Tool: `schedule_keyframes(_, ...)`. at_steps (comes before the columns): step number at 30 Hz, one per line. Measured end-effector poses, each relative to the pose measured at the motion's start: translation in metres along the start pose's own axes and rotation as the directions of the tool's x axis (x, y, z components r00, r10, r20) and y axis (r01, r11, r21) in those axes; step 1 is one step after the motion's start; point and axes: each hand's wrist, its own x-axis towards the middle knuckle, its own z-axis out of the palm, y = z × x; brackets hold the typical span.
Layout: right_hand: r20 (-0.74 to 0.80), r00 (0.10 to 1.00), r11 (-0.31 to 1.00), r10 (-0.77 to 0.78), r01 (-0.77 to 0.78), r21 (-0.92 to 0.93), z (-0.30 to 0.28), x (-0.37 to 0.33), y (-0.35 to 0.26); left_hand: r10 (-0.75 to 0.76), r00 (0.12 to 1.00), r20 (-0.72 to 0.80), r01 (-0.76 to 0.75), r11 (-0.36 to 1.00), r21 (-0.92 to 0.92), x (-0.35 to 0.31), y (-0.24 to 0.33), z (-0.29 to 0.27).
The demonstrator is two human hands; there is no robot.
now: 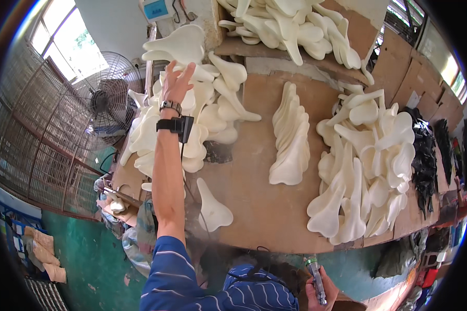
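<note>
My left hand (177, 85) reaches far over the heap at the left, its fingers spread. Just beyond its fingertips is a cream bicycle-saddle-shaped pad (179, 44); I cannot tell whether they touch it. More such pads (194, 150) lie piled under and around that arm. Low at the right, my right hand (324, 290) is closed around a slim silver handheld tool (315, 280) with a green ring at its top. A single pad (213, 210) lies flat on the cardboard-covered table (249, 171), and a neat overlapping row of pads (290, 137) stands mid-table.
A large heap of pads (368, 166) covers the table's right side. More pads (296, 26) fill a raised shelf at the back. A caged fan (101, 98) stands at the left, near a wire mesh panel (36, 135). Black sheeting (424, 160) hangs at the right. A thin cable (189, 189) trails from my left wrist.
</note>
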Motion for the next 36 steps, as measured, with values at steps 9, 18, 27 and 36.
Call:
schedule_keyframes(9, -0.083, 0.996, 0.999, 0.024, -0.026, -0.026, 0.011, 0.013, -0.005, -0.114, 0.794, 0.597, 0.27, 0.946, -0.178, -0.218, -0.122, 0.099)
schedule_keyframes(18, 0.001, 0.997, 0.989, 0.077, -0.077, -0.128, -0.003, 0.017, -0.007, -0.127, 0.841, 0.525, 0.044, 0.985, 0.169, -0.356, -0.197, 0.165)
schedule_keyframes(27, 0.109, 0.991, 0.989, 0.083, -0.069, -0.132, -0.024, -0.003, 0.013, -0.107, 0.895, 0.433, -0.108, 0.889, 0.445, -0.341, -0.217, 0.206)
schedule_keyframes(36, -0.079, 0.993, 0.991, -0.089, 0.081, -0.103, -0.028, 0.008, 0.011, -0.109, 0.913, 0.394, -0.072, 0.906, 0.416, -0.335, -0.232, 0.195)
